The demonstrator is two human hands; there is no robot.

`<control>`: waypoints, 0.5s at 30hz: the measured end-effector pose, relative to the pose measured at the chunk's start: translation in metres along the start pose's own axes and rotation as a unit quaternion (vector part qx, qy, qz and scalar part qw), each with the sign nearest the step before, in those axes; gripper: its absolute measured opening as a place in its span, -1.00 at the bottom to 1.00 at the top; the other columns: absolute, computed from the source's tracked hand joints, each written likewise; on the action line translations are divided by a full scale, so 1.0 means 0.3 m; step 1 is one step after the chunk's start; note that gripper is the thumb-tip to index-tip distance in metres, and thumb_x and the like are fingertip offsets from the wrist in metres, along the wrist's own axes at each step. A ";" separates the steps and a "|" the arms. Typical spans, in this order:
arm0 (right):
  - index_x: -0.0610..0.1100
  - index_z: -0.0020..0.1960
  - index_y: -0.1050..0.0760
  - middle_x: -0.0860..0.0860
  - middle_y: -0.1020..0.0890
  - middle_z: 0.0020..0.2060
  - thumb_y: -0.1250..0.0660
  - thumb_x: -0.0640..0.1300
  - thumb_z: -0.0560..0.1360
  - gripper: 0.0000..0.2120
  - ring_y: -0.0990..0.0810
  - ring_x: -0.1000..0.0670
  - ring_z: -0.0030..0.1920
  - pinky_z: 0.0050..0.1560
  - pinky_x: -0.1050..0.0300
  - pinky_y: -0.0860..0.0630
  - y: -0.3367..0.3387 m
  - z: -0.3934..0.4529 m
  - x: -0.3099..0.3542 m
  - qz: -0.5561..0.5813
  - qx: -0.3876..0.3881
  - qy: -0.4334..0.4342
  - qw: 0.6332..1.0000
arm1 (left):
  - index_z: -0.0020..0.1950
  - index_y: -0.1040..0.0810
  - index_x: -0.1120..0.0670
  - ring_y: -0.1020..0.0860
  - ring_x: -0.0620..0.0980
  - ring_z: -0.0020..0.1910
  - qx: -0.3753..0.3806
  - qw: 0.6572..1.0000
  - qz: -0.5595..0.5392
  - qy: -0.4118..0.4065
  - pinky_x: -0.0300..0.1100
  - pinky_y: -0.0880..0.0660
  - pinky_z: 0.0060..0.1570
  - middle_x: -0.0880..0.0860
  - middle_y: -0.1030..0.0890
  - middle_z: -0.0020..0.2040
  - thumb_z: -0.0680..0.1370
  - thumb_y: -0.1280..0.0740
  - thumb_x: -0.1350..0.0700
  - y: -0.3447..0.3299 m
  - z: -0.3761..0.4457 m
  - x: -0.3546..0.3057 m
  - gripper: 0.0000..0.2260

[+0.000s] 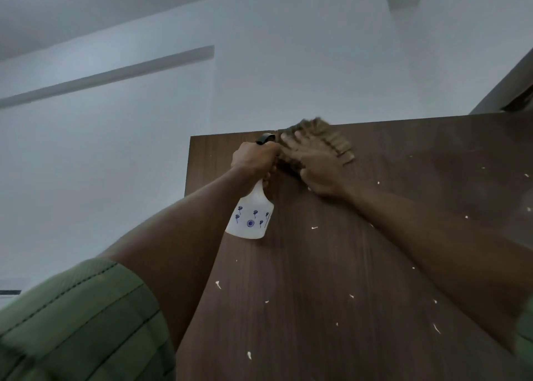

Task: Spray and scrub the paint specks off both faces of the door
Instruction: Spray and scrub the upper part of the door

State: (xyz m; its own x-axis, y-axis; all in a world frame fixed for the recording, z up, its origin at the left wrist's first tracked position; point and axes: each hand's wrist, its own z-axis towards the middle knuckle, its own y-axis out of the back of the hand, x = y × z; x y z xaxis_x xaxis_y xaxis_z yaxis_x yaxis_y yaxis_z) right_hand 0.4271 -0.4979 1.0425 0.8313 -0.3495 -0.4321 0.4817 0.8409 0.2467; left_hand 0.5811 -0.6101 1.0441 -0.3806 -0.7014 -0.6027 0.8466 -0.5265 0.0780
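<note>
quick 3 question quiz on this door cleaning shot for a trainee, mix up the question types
1. True or false: the left hand holds the spray bottle by its neck.
2. What does the right hand press against the door? A) a sponge B) a brown cloth C) a scraper
3. Fill in: white paint specks remain mostly ____ the hands on the door face.

Key
1. True; its fingers curl round the neck, below the black trigger head.
2. B; the brown cloth sits near the door's top edge.
3. Below.
</note>
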 end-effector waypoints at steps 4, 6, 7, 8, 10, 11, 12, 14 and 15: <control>0.20 0.57 -0.35 0.19 -0.20 0.63 -0.23 -0.39 0.54 -0.27 -0.09 0.13 0.64 0.64 0.13 -0.03 0.029 -0.138 -0.048 0.056 0.126 0.158 0.978 | -0.10 -0.66 0.12 -0.53 -0.03 -0.34 -0.005 1.000 0.001 -0.003 -0.14 -0.48 -0.26 0.05 -0.66 -0.21 0.45 -0.40 0.03 -0.018 -0.012 -0.014 -0.83; 0.18 0.60 -0.30 0.24 -0.15 0.61 -0.16 -0.48 0.49 -0.17 -0.07 0.11 0.64 0.64 0.14 -0.01 0.097 -0.069 -0.164 0.074 0.123 0.075 0.987 | -0.12 -0.65 0.11 -0.53 -0.03 -0.37 -0.002 1.000 0.001 -0.004 -0.18 -0.47 -0.32 0.05 -0.65 -0.23 0.47 -0.40 0.05 -0.025 -0.016 -0.022 -0.86; 0.14 0.61 -0.27 0.24 -0.15 0.60 -0.14 -0.49 0.49 -0.18 -0.06 0.07 0.65 0.65 0.13 0.02 0.126 -0.037 -0.206 0.085 0.099 0.020 0.991 | -0.13 -0.65 0.10 -0.53 -0.03 -0.38 0.000 1.000 -0.002 -0.004 -0.20 -0.46 -0.37 0.05 -0.64 -0.26 0.50 -0.40 0.08 -0.032 -0.021 -0.026 -0.90; 0.12 0.62 -0.24 0.20 -0.16 0.60 -0.13 -0.47 0.51 -0.21 -0.06 0.02 0.66 0.65 0.11 0.06 0.136 -0.019 -0.222 0.065 0.064 -0.020 0.996 | -0.13 -0.64 0.10 -0.54 -0.03 -0.36 0.000 1.000 -0.004 -0.004 -0.21 -0.45 -0.39 0.04 -0.63 -0.27 0.52 -0.40 0.11 -0.040 -0.027 -0.030 -0.92; 0.11 0.64 -0.21 0.06 -0.17 0.64 -0.10 -0.35 0.53 -0.26 -0.07 -0.06 0.66 0.65 0.05 0.12 0.123 -0.053 -0.173 -0.018 0.032 -0.008 0.999 | -0.13 -0.64 0.10 -0.55 0.00 -0.33 -0.007 1.000 -0.008 -0.001 -0.20 -0.45 -0.39 0.04 -0.63 -0.29 0.50 -0.40 0.12 -0.053 -0.043 -0.042 -0.93; 0.10 0.64 -0.23 0.02 -0.19 0.64 -0.08 -0.29 0.51 -0.27 -0.09 -0.07 0.65 0.65 0.04 0.09 0.099 -0.102 -0.143 -0.036 0.041 0.046 0.997 | -0.14 -0.65 0.10 -0.55 0.01 -0.31 -0.010 1.000 -0.011 0.001 -0.19 -0.45 -0.37 0.04 -0.63 -0.29 0.48 -0.40 0.10 -0.062 -0.054 -0.050 -0.91; 0.10 0.63 -0.26 0.03 -0.22 0.64 -0.09 -0.28 0.49 -0.28 -0.10 -0.04 0.65 0.65 0.04 0.04 0.075 -0.163 -0.119 -0.022 0.069 0.113 0.991 | -0.14 -0.65 0.11 -0.56 0.02 -0.30 -0.010 1.000 -0.010 0.001 -0.17 -0.46 -0.34 0.05 -0.64 -0.28 0.44 -0.40 0.07 -0.074 -0.063 -0.057 -0.88; 0.17 0.59 -0.32 0.15 -0.24 0.62 -0.17 -0.37 0.48 -0.23 -0.09 0.06 0.65 0.65 0.01 -0.08 0.067 -0.229 -0.144 0.028 0.148 0.190 0.970 | -0.11 -0.67 0.11 -0.57 0.02 -0.28 -0.006 1.000 0.001 0.001 -0.12 -0.48 -0.25 0.05 -0.67 -0.24 0.37 -0.39 0.02 -0.104 -0.076 -0.080 -0.79; 0.22 0.59 -0.31 0.19 -0.23 0.62 -0.19 -0.43 0.46 -0.17 -0.09 0.09 0.65 0.64 -0.01 -0.11 0.085 -0.213 -0.190 0.046 0.157 0.184 0.969 | -0.10 -0.67 0.12 -0.57 0.01 -0.30 -0.003 1.000 0.006 0.001 -0.13 -0.48 -0.26 0.05 -0.67 -0.23 0.38 -0.40 0.01 -0.120 -0.084 -0.091 -0.79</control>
State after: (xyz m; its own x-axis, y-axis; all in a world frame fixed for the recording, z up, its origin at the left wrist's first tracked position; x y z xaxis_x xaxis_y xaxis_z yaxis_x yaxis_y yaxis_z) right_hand 0.3743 -0.4300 1.0179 0.7472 -0.0587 -0.6620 0.5185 0.6746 0.5254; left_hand 0.5705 -0.5598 1.0378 -0.3698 -0.7069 -0.6030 0.8532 -0.5152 0.0807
